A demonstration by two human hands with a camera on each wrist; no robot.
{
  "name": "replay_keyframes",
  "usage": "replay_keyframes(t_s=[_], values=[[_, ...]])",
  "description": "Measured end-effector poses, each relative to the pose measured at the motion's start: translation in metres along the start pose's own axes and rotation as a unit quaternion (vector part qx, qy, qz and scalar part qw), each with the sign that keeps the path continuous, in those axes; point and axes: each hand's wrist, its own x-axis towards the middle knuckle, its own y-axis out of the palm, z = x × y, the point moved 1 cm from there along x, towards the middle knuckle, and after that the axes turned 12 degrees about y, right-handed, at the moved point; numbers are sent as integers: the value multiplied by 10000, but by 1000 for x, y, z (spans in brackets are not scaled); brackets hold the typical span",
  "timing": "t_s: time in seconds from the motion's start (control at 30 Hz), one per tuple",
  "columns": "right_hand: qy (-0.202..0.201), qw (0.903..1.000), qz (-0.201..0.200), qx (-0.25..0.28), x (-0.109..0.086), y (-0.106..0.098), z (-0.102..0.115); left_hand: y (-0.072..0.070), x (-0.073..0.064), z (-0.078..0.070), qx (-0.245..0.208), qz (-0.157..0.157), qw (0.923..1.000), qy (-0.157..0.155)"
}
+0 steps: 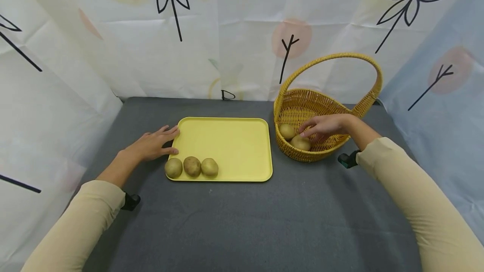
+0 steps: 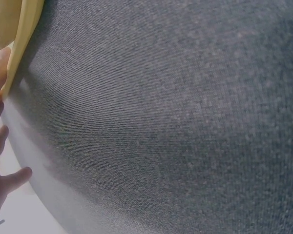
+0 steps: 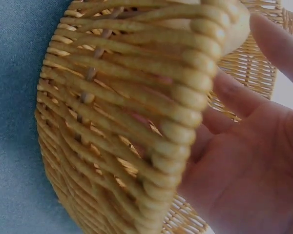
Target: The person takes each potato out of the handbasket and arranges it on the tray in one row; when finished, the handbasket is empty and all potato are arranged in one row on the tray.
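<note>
In the head view, my left hand (image 1: 153,144) lies at the left edge of the yellow tray (image 1: 238,148), fingers spread and fingertips touching its rim. Beside the thumb, a row of potatoes begins: a left potato (image 1: 173,168), a middle potato (image 1: 192,166) and a right potato (image 1: 209,167). My right hand (image 1: 325,127) reaches into the wicker basket (image 1: 293,153), its fingertips at the nearer potato (image 1: 300,142). A second potato (image 1: 287,131) sits just behind. In the right wrist view the palm (image 3: 249,165) shows, with some fingers hidden behind the woven rim.
The basket's tall arched handle (image 1: 342,56) rises over the right forearm. A dark grey cloth (image 1: 242,221) covers the table. Patterned white curtains (image 1: 242,53) enclose the back and sides. Black wrist cameras sit under both cuffs.
</note>
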Motion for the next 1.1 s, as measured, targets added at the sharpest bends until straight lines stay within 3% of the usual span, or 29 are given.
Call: replay_keyframes(t_s=[0.37,0.53,0.77,1.1], values=[[-80,9989,454,-116,5,-1,8,1,0,1,116,-18,9999,4],[-128,9986,352,-382,7,2,10,2,0,2,148,-38,9999,12],[-33,9986,374,-370,9,5,10,1,0,1,147,-45,9999,28],[-251,9984,163,-479,5,5,13,2,1,2,137,-49,9999,41]])
